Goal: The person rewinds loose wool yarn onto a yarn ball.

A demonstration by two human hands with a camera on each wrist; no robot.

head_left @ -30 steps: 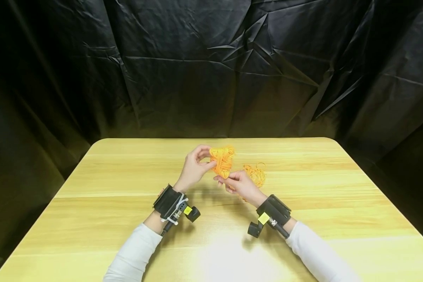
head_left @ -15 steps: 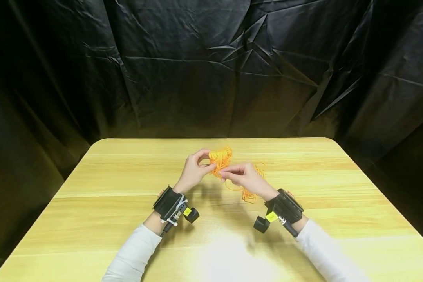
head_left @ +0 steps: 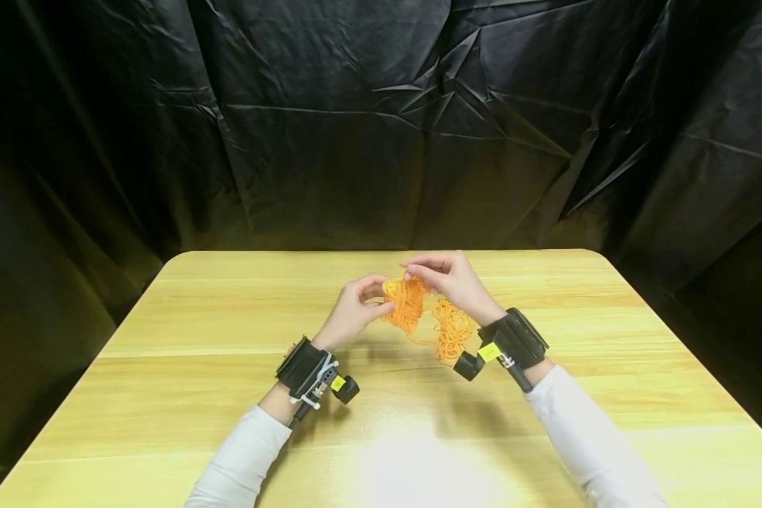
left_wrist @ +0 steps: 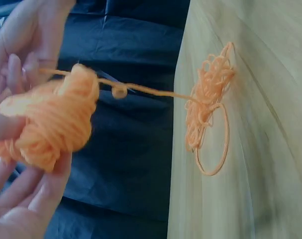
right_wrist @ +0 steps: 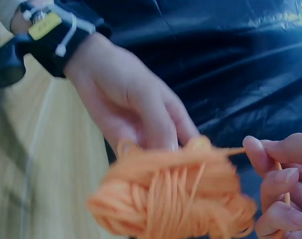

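My left hand (head_left: 349, 314) holds a wound bundle of orange cord (head_left: 405, 308) above the table, thumb on the near side and fingers behind. In the right wrist view, wraps circle the bundle's middle (right_wrist: 170, 196), and the left hand (right_wrist: 136, 102) reaches in from behind it. At the bundle's upper right, my right hand (head_left: 456, 282) pinches a strand between thumb and forefinger. That strand (right_wrist: 235, 151) runs taut from the bundle to the right fingertips. A loose pile of the same cord (left_wrist: 208, 99) lies on the table, with a line leading from it toward the hands.
The wooden table (head_left: 228, 310) extends around both arms, and a black sheet (head_left: 330, 155) hangs behind its far edge. Each wrist wears a black strap with a small camera, the right camera (head_left: 468, 365) hanging near the loose pile.
My right hand has risen from below the bundle, across its front, to its upper edge. The left hand and bundle have shifted slightly down and right. More of the loose pile shows.
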